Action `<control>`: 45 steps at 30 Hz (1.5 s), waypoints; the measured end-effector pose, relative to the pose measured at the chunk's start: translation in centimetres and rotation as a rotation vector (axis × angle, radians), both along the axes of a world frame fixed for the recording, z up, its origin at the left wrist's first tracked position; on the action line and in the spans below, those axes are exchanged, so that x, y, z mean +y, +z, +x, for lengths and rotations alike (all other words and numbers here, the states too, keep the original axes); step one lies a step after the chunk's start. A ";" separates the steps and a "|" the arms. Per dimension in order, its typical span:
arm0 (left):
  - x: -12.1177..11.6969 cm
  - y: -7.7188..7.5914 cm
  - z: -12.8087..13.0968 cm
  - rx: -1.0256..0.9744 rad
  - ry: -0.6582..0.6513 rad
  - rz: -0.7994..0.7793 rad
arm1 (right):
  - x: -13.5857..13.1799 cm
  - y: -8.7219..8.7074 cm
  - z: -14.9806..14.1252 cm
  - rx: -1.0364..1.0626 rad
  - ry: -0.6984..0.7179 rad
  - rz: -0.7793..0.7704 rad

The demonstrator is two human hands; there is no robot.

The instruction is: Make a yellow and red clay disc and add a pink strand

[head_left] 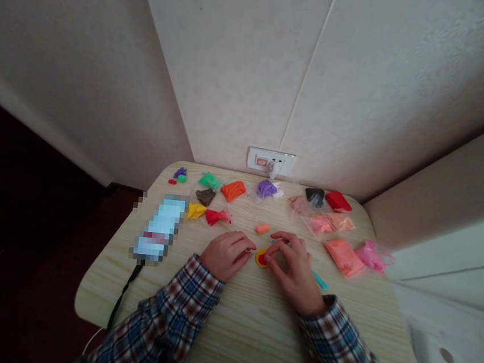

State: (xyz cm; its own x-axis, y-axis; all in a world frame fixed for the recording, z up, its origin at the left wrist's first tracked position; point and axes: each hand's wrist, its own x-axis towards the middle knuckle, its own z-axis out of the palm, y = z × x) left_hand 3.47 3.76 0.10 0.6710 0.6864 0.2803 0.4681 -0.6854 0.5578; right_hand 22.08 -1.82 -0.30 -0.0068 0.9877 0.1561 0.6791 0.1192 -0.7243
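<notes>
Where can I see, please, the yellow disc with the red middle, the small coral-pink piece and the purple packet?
Yellow disc point(262, 259): head view, on its red middle.
Small coral-pink piece point(262, 228): head view, on its middle.
Purple packet point(266, 189): head view, on its purple filling.

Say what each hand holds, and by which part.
The right hand touches the yellow-and-red disc at its right side; grip or mere press cannot be told. Whether the left hand, beside the disc, pinches anything cannot be told.
</notes>
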 end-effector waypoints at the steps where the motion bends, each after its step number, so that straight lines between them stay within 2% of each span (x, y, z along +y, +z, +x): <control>1: 0.0 0.0 0.0 0.006 -0.002 0.009 | 0.0 0.0 0.0 -0.009 -0.002 -0.001; 12: -0.2 0.1 0.1 0.052 -0.007 0.086 | 0.0 0.2 0.0 -0.093 -0.016 -0.027; 21: -0.2 -0.1 0.3 0.057 -0.014 0.100 | 0.0 0.0 0.0 -0.163 -0.025 0.020; 40: -0.3 -0.1 0.4 0.033 -0.019 0.151 | 0.0 -0.1 -0.1 -0.178 -0.039 0.008; 45: -0.9 -0.1 0.7 0.027 -0.031 0.269 | 0.0 -0.2 -0.2 -0.167 -0.066 0.046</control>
